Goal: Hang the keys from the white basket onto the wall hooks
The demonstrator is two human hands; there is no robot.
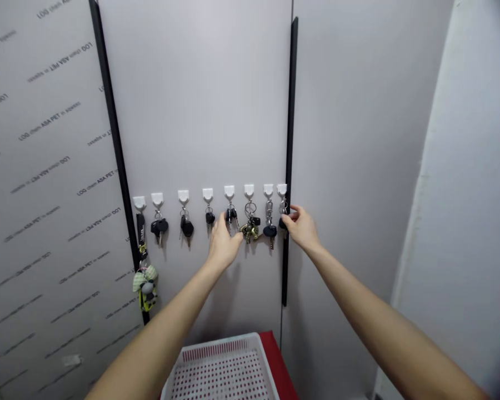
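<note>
Several bunches of keys hang in a row from white hooks (229,191) on a pale panel. My left hand (225,241) is raised at a bunch of black-headed keys (232,214), thumb and fingers apart; whether it touches them I cannot tell. Just right of that thumb hangs a bunch with brass-coloured keys (250,229) on a large ring. At the far right hook, my right hand (303,226) pinches a black-headed key (282,223), partly hidden by the fingers. Between these hangs another black-headed key (270,231) on a metal clasp.
A white perforated plastic basket (259,347) stands below on a red surface (277,366). Long black handle strips (292,111) run down the panel edges. At far left hangs a black strap with a green plush charm (146,286). A wall (462,222) rises at right.
</note>
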